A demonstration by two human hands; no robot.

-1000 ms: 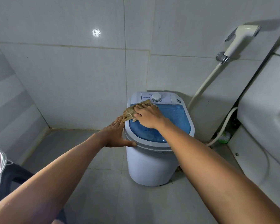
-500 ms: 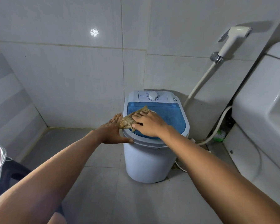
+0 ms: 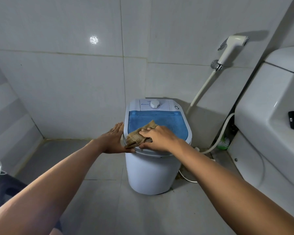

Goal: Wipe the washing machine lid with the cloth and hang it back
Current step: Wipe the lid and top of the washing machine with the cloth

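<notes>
The washer [image 3: 153, 170] is standing on the tiled floor [image 3: 98, 197] against the back wall [image 3: 75, 90], with open floor spreading to its left and in front, while on its right a hose [image 3: 221, 133] is curving down between it and the toilet [image 3: 265, 133]. The lid [image 3: 168, 122] is lying flat, its long axis running from the near rim back to the dial [image 3: 155, 104]. The cloth [image 3: 139, 134] is sitting bunched on the lid's near-left corner, its long axis slanting from the near-left rim toward the far right, one tip drooping over the rim. The right hand [image 3: 159, 139] is pressing down on it, fingers bent over the cloth and gripping it, forearm reaching in from the lower right. The left hand [image 3: 111, 141] is lying flat and unclenched against the washer's left side, fingers straight and pointing away, thumb touching the rim.
</notes>
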